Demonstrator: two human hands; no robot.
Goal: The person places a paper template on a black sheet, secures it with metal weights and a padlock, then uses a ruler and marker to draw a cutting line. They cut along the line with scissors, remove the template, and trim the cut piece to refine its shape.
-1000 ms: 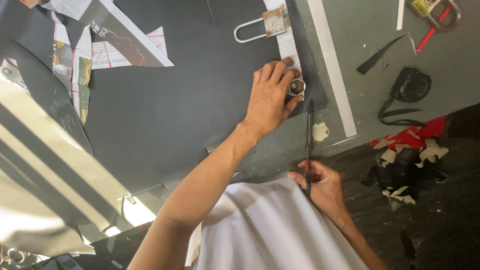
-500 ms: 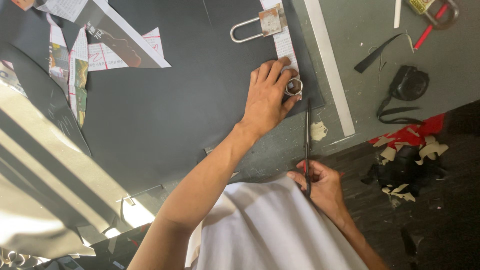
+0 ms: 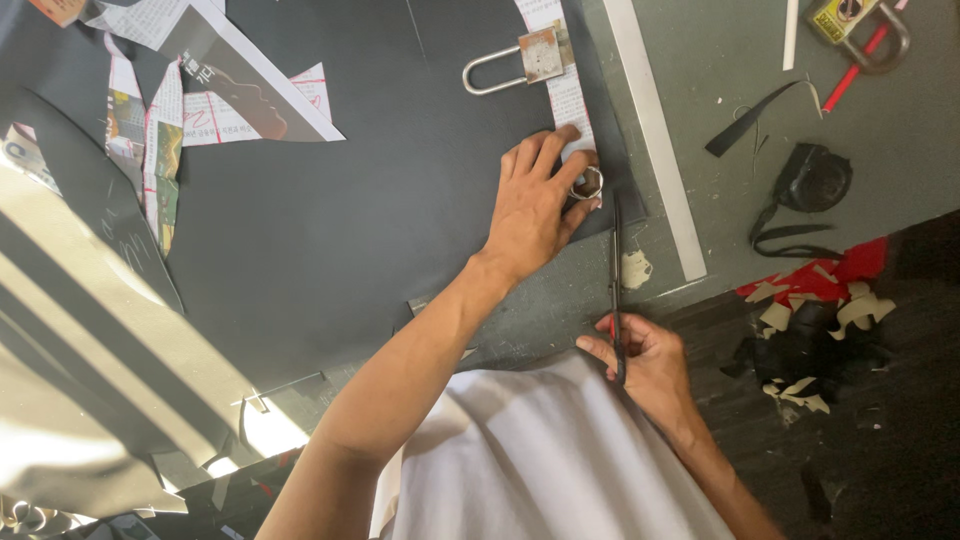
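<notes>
Here, seen from the head camera, the left hand (image 3: 535, 205) lies flat, fingers spread, pressing on a large black sheet (image 3: 350, 220) that covers most of the grey-green table (image 3: 880, 130). Its fingertips rest on a narrow strip of printed paper (image 3: 568, 95) running along the sheet's right margin, and a small metal ring-shaped object (image 3: 588, 183) sits just beside the thumb, apparently touching it.

The right hand (image 3: 645, 360) is closed around the handles of a pair of scissors (image 3: 615, 270) at the table's near edge. The blades point away from the body and reach the lower right edge of the black sheet, just right of the left hand; whether the blades are parted cannot be told at this angle.

A silver padlock (image 3: 520, 62) lies on the sheet above the left hand, overlapping the strip. A long pale ruler (image 3: 655, 140) lies just right of the sheet. Farther right are a black strip offcut (image 3: 750, 118) and a small black strapped object (image 3: 815, 180). Printed paper cuttings (image 3: 220, 90) lie at the upper left.
</notes>
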